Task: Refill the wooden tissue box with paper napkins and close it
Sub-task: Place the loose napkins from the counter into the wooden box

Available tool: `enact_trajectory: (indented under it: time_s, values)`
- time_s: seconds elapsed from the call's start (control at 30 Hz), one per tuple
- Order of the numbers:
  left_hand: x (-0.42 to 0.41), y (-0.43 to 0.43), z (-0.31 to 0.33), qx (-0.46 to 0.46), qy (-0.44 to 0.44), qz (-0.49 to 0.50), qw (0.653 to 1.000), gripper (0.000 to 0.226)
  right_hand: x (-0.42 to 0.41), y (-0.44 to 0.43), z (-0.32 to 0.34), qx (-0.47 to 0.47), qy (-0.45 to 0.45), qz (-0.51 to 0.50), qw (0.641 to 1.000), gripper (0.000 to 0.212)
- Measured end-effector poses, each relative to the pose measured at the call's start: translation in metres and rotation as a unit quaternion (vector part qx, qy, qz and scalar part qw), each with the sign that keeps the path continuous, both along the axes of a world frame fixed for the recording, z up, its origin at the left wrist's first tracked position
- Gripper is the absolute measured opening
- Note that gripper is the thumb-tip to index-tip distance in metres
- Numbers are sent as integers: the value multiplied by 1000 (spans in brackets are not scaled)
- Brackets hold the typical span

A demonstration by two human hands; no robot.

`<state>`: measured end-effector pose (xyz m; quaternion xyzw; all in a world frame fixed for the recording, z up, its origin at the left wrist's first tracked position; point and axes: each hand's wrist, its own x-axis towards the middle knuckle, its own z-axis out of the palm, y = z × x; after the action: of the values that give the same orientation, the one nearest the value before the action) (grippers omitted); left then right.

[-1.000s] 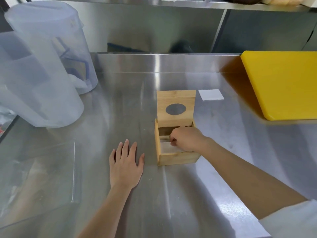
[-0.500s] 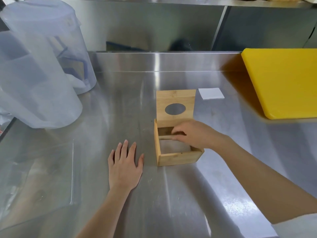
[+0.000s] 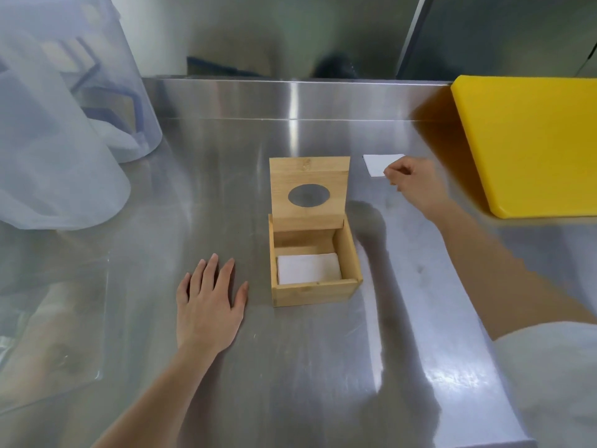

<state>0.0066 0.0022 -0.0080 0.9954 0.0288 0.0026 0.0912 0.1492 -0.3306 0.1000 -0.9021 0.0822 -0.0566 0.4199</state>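
A wooden tissue box (image 3: 315, 291) stands open in the middle of the steel counter. Its lid (image 3: 309, 176), with an oval hole, is tipped up at the back. A white napkin stack (image 3: 308, 268) lies inside on the bottom. A second white napkin (image 3: 376, 163) lies flat on the counter to the right behind the box. My right hand (image 3: 412, 182) is at that napkin's near right corner, fingers curled with thumb and forefinger pinched at its edge. My left hand (image 3: 208, 302) rests flat on the counter left of the box, fingers spread.
A yellow cutting board (image 3: 529, 140) lies at the right. Two large translucent plastic containers (image 3: 58, 130) stand at the left rear. A clear plastic sheet or tray (image 3: 48, 334) sits at the near left. A steel backsplash (image 3: 290, 33) rises behind the counter.
My right hand has left the box, with a napkin stack now showing inside, and moved right and back to the loose napkin. The left hand has stayed put.
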Motion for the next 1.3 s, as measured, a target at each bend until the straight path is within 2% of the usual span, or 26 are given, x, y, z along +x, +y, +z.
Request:
enact_trajectory:
  time_s: [0.23,0.53,0.7,0.8,0.9,1.0,1.17,1.3]
  values:
    - [1,-2,3,-10,7,4,1000,64,50,-34,-23,-121,52,-6,991,21]
    - [0,-4,8,-1,18,8,1000,60,111,-46,-36,-226,93,24,969,34]
    - [1,-3,9,-8,17,12,1000,63,138,-57,-43,-260,174,91,945,53]
    - [1,-4,9,-10,16,15,1000,59,145,-60,-44,-272,218,86,933,61]
    - [0,-4,8,-11,16,21,1000,59,148,-58,-43,-328,230,88,912,57]
    - [0,-4,8,-13,14,23,1000,62,145,-54,-42,-339,225,98,908,41]
    - [0,-6,8,-14,14,21,1000,65,132,-52,-36,-271,213,144,927,8]
    - [0,-5,6,-14,9,25,1000,64,119,-48,-29,-276,169,153,934,26]
